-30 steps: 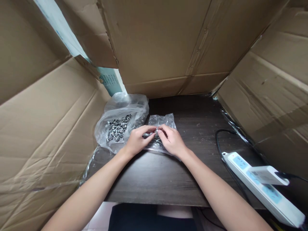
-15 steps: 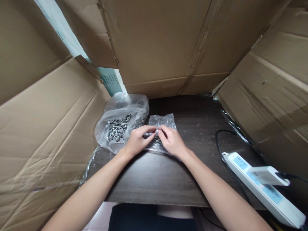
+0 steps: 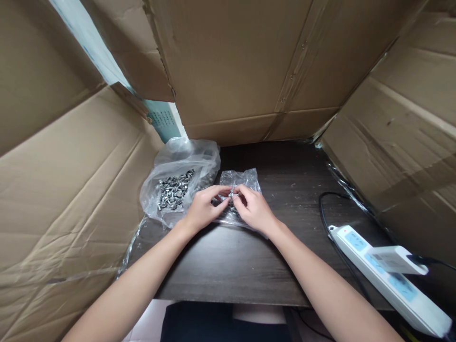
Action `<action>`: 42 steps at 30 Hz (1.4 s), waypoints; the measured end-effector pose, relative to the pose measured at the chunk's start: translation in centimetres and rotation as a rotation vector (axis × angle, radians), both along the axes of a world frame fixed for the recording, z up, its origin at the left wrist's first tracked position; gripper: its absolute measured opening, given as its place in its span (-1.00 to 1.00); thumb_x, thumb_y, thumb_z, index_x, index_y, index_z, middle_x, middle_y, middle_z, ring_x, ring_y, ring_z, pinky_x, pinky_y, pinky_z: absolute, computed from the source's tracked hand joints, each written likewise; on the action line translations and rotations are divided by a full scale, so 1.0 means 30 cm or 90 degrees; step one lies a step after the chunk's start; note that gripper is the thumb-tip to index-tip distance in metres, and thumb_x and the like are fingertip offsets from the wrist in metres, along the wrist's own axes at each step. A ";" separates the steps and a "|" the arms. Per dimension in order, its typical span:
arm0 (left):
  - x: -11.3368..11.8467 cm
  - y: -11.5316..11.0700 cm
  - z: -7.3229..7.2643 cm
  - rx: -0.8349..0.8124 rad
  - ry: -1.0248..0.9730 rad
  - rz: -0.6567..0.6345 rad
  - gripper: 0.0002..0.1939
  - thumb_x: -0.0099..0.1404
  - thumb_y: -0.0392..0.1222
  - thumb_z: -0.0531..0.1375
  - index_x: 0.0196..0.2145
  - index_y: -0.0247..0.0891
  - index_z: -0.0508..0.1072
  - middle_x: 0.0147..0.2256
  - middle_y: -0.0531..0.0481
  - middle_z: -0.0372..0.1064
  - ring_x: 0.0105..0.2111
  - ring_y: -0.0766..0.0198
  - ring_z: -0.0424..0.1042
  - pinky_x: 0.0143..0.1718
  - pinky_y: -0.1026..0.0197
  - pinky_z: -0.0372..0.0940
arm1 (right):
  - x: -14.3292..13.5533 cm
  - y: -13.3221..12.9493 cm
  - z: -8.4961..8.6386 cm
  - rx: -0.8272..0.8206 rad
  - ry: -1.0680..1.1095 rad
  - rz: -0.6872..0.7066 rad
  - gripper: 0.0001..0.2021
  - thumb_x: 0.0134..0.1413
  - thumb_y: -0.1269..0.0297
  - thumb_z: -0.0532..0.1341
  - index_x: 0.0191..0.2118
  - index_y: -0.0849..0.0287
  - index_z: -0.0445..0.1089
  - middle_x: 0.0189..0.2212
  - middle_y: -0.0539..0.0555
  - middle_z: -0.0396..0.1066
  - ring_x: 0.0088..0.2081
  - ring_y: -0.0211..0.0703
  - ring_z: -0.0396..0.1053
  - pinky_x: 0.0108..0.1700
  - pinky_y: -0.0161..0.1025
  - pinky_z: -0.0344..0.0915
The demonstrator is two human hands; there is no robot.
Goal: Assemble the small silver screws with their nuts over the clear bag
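A small silvery screw (image 3: 232, 194) lies sideways between the fingertips of both hands. My left hand (image 3: 204, 207) is closed in a pinch at the screw's left end. My right hand (image 3: 257, 208) pinches around its right part, with the thumb a little below the shaft. Under the hands is a small clear plastic bag (image 3: 245, 177) with more metal pieces, partly hidden by the fingers. To the left, a larger clear plastic bag (image 3: 151, 190) stands open, holding a heap of metal screws (image 3: 175, 188) with broad round heads.
Cardboard walls (image 3: 242, 61) enclose the dark wooden table (image 3: 231, 266) at the back and both sides. On the right lies a white power strip (image 3: 392, 280) with a white plug-in adapter (image 3: 399, 260) in it. A black cable (image 3: 322, 213) curves beside it.
The thumb of my right hand has shifted slightly down, and more of the screw's shaft now shows between the fingers. Both arms and the bags are nearly still.
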State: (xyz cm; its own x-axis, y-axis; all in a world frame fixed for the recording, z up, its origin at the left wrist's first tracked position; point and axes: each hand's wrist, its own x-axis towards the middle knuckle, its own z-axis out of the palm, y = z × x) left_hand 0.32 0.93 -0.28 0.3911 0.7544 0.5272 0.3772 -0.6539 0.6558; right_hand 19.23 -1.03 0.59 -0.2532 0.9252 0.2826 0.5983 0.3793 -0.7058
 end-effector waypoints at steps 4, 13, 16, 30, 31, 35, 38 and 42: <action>0.001 -0.003 0.001 -0.002 -0.003 0.003 -0.72 0.31 -0.30 0.25 -0.01 -0.25 0.51 -0.16 -0.06 0.58 -0.24 0.27 0.58 -0.13 0.22 0.50 | 0.001 -0.001 -0.001 -0.005 0.003 0.001 -0.91 0.26 0.32 0.09 -0.22 0.11 0.33 -0.44 -0.03 0.40 -0.46 -0.21 0.29 -0.37 -0.28 0.13; 0.003 -0.007 0.013 0.014 0.006 0.000 -0.74 0.31 -0.30 0.24 -0.03 -0.24 0.52 -0.17 -0.05 0.59 -0.24 0.25 0.59 -0.11 0.19 0.49 | 0.001 -0.001 -0.001 0.002 0.002 0.001 -0.93 0.24 0.33 0.10 -0.24 0.10 0.32 -0.48 -0.04 0.36 -0.46 -0.20 0.28 -0.38 -0.29 0.13; 0.005 -0.007 0.014 0.002 0.002 0.001 -0.75 0.32 -0.31 0.23 -0.04 -0.24 0.52 -0.16 -0.06 0.59 -0.23 0.24 0.59 -0.12 0.19 0.50 | 0.000 -0.001 -0.006 0.002 0.004 -0.001 -0.94 0.22 0.32 0.11 -0.23 0.10 0.32 -0.50 -0.05 0.33 -0.46 -0.20 0.28 -0.39 -0.29 0.13; 0.007 -0.007 0.013 -0.035 -0.037 0.002 -0.77 0.31 -0.31 0.24 -0.06 -0.27 0.52 -0.17 -0.06 0.59 -0.23 0.25 0.60 -0.10 0.19 0.53 | 0.005 -0.002 -0.003 -0.007 0.004 0.003 -0.92 0.25 0.30 0.11 -0.20 0.10 0.33 -0.49 -0.05 0.34 -0.46 -0.20 0.28 -0.36 -0.28 0.15; 0.007 -0.007 0.013 -0.032 -0.037 0.003 -0.77 0.32 -0.30 0.24 -0.07 -0.27 0.52 -0.17 -0.06 0.59 -0.23 0.26 0.60 -0.11 0.19 0.53 | 0.005 -0.002 -0.002 -0.005 0.002 0.003 -0.92 0.26 0.30 0.10 -0.20 0.10 0.33 -0.49 -0.05 0.35 -0.46 -0.20 0.28 -0.36 -0.28 0.15; 0.008 -0.007 0.015 -0.022 -0.040 0.009 -0.79 0.33 -0.28 0.24 -0.07 -0.28 0.53 -0.17 -0.07 0.59 -0.23 0.25 0.60 -0.11 0.19 0.53 | 0.004 -0.002 0.006 -0.001 -0.004 -0.001 -0.88 0.30 0.28 0.08 -0.21 0.10 0.34 -0.47 -0.03 0.38 -0.45 -0.18 0.31 -0.35 -0.27 0.16; 0.008 -0.007 0.015 -0.021 -0.043 0.009 -0.79 0.33 -0.27 0.25 -0.07 -0.28 0.52 -0.17 -0.07 0.59 -0.23 0.25 0.60 -0.11 0.19 0.54 | 0.004 -0.003 0.009 -0.001 -0.008 -0.003 -0.89 0.31 0.28 0.08 -0.20 0.10 0.35 -0.46 -0.02 0.40 -0.44 -0.17 0.32 -0.35 -0.26 0.16; 0.008 -0.008 0.015 -0.028 -0.042 0.004 -0.79 0.33 -0.27 0.25 -0.07 -0.28 0.52 -0.17 -0.07 0.59 -0.22 0.25 0.60 -0.10 0.19 0.53 | 0.005 -0.003 0.007 -0.004 -0.009 -0.003 -0.89 0.31 0.28 0.08 -0.19 0.10 0.34 -0.43 0.00 0.43 -0.42 -0.16 0.34 -0.33 -0.25 0.17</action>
State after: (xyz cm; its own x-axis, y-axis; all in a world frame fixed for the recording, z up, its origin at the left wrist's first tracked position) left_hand 0.56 0.67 0.16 0.3518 0.7801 0.5174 0.3368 -0.6212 0.7076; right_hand 19.38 -1.13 0.79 -0.2519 0.9281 0.2740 0.6099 0.3721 -0.6997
